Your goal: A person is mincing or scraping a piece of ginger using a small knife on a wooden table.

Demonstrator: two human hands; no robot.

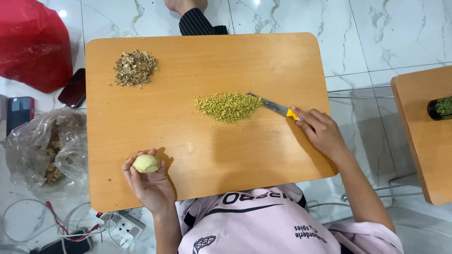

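pale yellow root: a peeled ginger knob point(146, 163), smooth and rounded, sits at the near left of the bench point(197, 155), cupped in the left hand point(149, 181).
left grip: fingers curl up around the knob from below and the sides, closed on it; palm faces up, resting on the bench near its near edge.
how the knob handles: likely light, firm and stiff, a bit slick where peeled; the rounded shape could roll, so a hold across its wider middle looks safest.
right grip: the right hand point(322, 131) is closed on the yellow handle of a knife point(275, 107), at the right side of the bench.
knife: thin blade points left and a little far, lying low with its tip touching the right end of the mince point(228, 107); stiff and sharp, best held by the handle only.
mince: loose heap of fine yellow-green bits at the middle of the bench; light, crumbly, easy to scatter.
knob to knife: well apart, knob near left, blade at middle right, mince between them and farther off.
peel pile point(135, 68): brownish scraps heaped at the far left corner, untouched.
off the bench: clear bag point(47, 150) of roots on the floor at left, red bag point(33, 44) far left, two phones point(19, 113) between.
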